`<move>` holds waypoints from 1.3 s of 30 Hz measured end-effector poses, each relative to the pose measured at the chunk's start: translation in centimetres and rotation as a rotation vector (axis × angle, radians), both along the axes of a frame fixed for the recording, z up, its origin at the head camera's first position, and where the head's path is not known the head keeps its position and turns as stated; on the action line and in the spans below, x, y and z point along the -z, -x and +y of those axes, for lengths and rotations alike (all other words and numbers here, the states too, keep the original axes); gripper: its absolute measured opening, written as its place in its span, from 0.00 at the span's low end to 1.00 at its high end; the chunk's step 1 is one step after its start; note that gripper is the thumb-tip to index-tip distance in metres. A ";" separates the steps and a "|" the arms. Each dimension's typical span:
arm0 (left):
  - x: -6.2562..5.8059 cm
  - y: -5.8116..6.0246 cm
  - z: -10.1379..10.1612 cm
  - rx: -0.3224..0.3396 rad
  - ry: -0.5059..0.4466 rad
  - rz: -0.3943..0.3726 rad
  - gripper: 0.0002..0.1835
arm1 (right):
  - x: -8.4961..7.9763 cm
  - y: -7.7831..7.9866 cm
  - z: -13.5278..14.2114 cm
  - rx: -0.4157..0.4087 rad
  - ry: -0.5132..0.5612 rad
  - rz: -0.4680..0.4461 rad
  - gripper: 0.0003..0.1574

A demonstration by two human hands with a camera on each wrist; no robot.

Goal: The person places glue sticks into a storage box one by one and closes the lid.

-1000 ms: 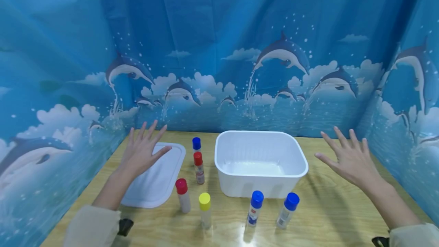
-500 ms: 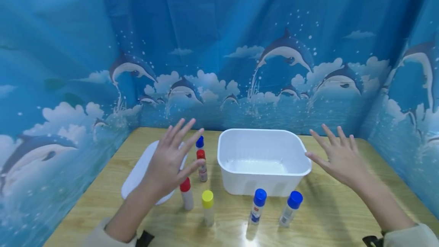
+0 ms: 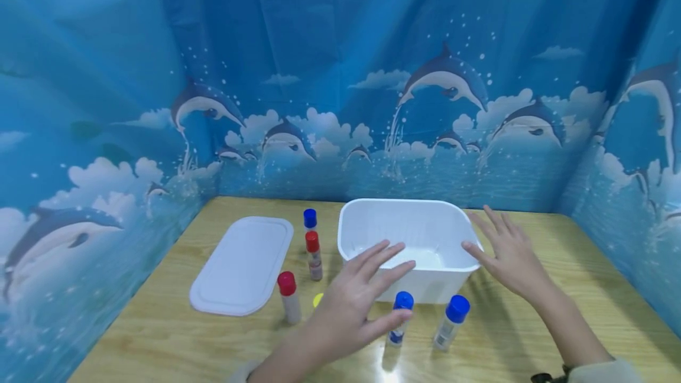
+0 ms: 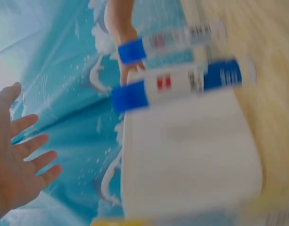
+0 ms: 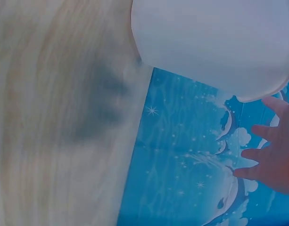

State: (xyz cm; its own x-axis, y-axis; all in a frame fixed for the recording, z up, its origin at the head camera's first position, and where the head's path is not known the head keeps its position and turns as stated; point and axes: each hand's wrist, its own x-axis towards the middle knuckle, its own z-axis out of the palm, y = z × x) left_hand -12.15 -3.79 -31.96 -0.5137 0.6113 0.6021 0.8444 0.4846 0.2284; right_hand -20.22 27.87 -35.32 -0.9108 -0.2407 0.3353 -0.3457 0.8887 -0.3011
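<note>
My left hand (image 3: 353, 306), fingers spread, hovers over the front of the table and overlaps the white bin (image 3: 409, 282) in the head view. It partly hides a yellow-capped glue stick (image 3: 317, 299) and a blue-capped glue stick (image 3: 404, 300). In the left wrist view that blue-capped stick stands beside a second blue-capped glue stick (image 4: 177, 43), in front of the bin. My right hand (image 3: 508, 259) is held with straight fingers at the bin's right side, thumb by the rim. Neither hand holds anything.
A white lid (image 3: 242, 268) lies flat on the wooden table (image 3: 143, 318) at the left. Between lid and bin stand two red-capped glue sticks (image 3: 313, 256), (image 3: 289, 299) and another blue-capped glue stick (image 3: 310, 218). A dolphin-print curtain (image 3: 298, 75) surrounds the table.
My left hand has swept right from over the lid to in front of the bin, uncovering the lid. My right hand has moved left, closer to the bin's right rim. The glue sticks stay put.
</note>
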 end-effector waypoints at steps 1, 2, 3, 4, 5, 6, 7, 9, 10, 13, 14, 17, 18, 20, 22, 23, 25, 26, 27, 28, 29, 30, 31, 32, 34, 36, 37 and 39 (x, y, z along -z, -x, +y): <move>0.2 0.0 0.5 0.014 0.006 -0.001 0.28 | 0.1 0.0 -0.1 0.000 0.019 -0.002 0.41; 0.4 0.0 1.0 0.026 0.011 -0.004 0.28 | 0.3 -0.1 -0.1 -0.002 0.043 -0.004 0.41; 0.6 0.0 1.4 0.035 0.017 -0.011 0.28 | 0.5 -0.1 -0.2 -0.007 0.070 -0.004 0.40; 0.8 0.0 1.7 0.046 0.020 -0.017 0.29 | 0.6 -0.2 -0.2 -0.012 0.098 -0.005 0.39; 1.0 0.0 2.1 0.060 0.013 -0.023 0.29 | 0.8 -0.2 -0.3 -0.019 0.126 -0.004 0.38; 1.2 0.1 2.5 0.067 0.010 -0.014 0.29 | 1.0 -0.3 -0.3 -0.027 0.158 -0.013 0.38; 1.4 0.2 2.8 0.078 0.002 -0.008 0.29 | 1.1 -0.3 -0.3 -0.032 0.188 -0.021 0.37; 1.7 0.4 3.4 0.101 -0.021 -0.009 0.29 | 1.5 -0.3 -0.3 -0.054 0.256 -0.035 0.36; 1.8 0.5 3.8 0.109 -0.030 -0.014 0.28 | 1.7 -0.3 -0.3 -0.065 0.293 -0.042 0.35; 2.2 0.7 4.6 0.117 -0.034 -0.035 0.26 | 2.3 -0.3 -0.3 -0.108 0.414 -0.064 0.33; 2.3 0.8 4.9 0.121 -0.033 -0.058 0.26 | 2.5 -0.3 -0.4 -0.121 0.451 -0.076 0.33; 2.5 1.0 5.6 0.119 -0.006 -0.124 0.25 | 3.1 -0.4 -0.4 -0.150 0.553 -0.115 0.32; 2.6 1.1 5.8 0.115 0.006 -0.135 0.25 | 3.2 -0.4 -0.4 -0.158 0.587 -0.132 0.32; 2.6 1.2 6.3 0.102 0.041 -0.150 0.24 | 3.5 -0.4 -0.5 -0.166 0.641 -0.161 0.32; 2.7 1.3 6.7 0.095 0.066 -0.152 0.24 | 3.6 -0.4 -0.6 -0.177 0.691 -0.193 0.32; 2.7 1.4 6.9 0.091 0.077 -0.151 0.24 | 3.6 -0.4 -0.6 -0.184 0.715 -0.208 0.32; 2.7 1.6 7.3 0.092 0.089 -0.161 0.24 | 3.7 -0.5 -0.7 -0.194 0.750 -0.232 0.33; 2.8 1.6 7.5 0.095 0.095 -0.168 0.23 | 3.7 -0.5 -0.7 -0.200 0.762 -0.241 0.33; 2.8 1.7 7.7 0.096 0.099 -0.170 0.23 | 3.7 -0.4 -0.7 -0.209 0.776 -0.244 0.33; 2.8 1.8 7.9 0.096 0.105 -0.173 0.23 | 3.7 -0.4 -0.8 -0.217 0.789 -0.245 0.33; 2.8 1.9 8.0 0.095 0.112 -0.174 0.23 | 3.7 -0.4 -0.8 -0.226 0.798 -0.242 0.32; 2.9 2.0 8.1 0.095 0.115 -0.176 0.22 | 3.8 -0.3 -0.8 -0.232 0.803 -0.239 0.32; 2.9 2.1 8.2 0.092 0.122 -0.180 0.22 | 3.8 -0.3 -0.9 -0.236 0.805 -0.237 0.32; 3.0 2.2 8.3 0.086 0.130 -0.179 0.22 | 3.8 -0.3 -0.9 -0.242 0.810 -0.236 0.32; 3.0 2.4 8.5 0.076 0.143 -0.183 0.23 | 3.8 -0.2 -1.0 -0.249 0.816 -0.236 0.32; 3.1 2.5 8.5 0.063 0.163 -0.194 0.23 | 3.9 -0.1 -1.1 -0.248 0.818 -0.236 0.32; 3.1 2.6 8.6 0.057 0.174 -0.201 0.23 | 3.9 -0.1 -1.1 -0.247 0.817 -0.236 0.32; 3.1 2.7 8.6 0.046 0.192 -0.217 0.23 | 3.9 -0.1 -1.2 -0.242 0.813 -0.239 0.32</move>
